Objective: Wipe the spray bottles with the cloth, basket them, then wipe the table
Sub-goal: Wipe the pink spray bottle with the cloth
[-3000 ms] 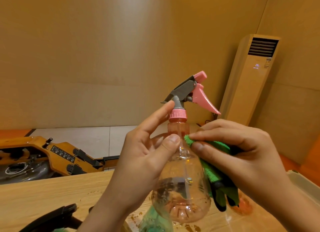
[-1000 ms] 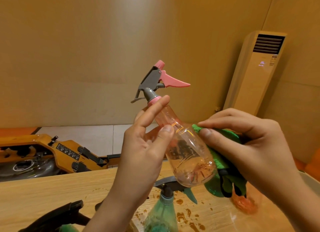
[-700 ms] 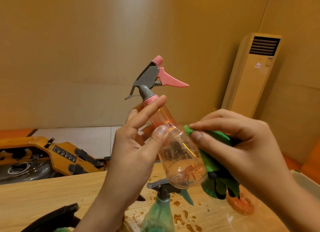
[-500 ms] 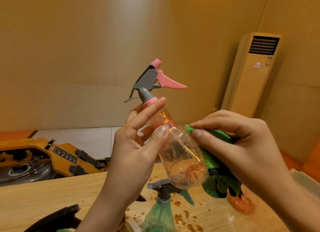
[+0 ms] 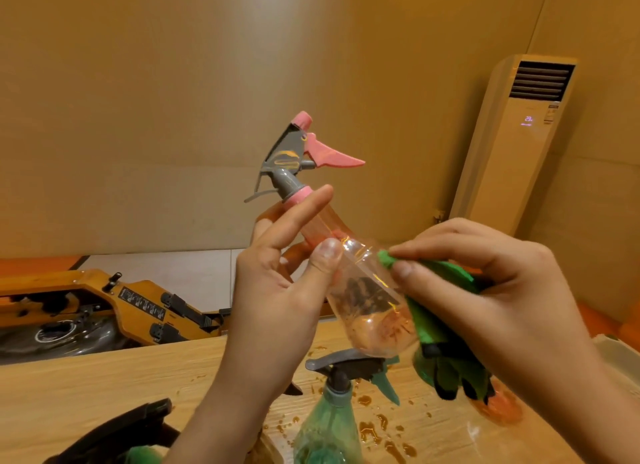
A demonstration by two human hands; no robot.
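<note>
Mid-frame above the table (image 5: 104, 387), the left hand (image 5: 277, 290) grips the tilted pink spray bottle (image 5: 367, 304) by its neck. The right hand (image 5: 502, 290) pinches the green cloth (image 5: 427, 321) against its shoulder. Best to rotate it, wiping toward the base.

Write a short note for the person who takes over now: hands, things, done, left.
Left hand holds the pink spray bottle by its neck, tilted, above the table.
Right hand pinches the green cloth against the bottle's side.
Green spray bottle stands on the table among brown drops.
Done: nothing basketed that I can see.
Left: finish wiping, basket the bottles, wipe the table.
</note>
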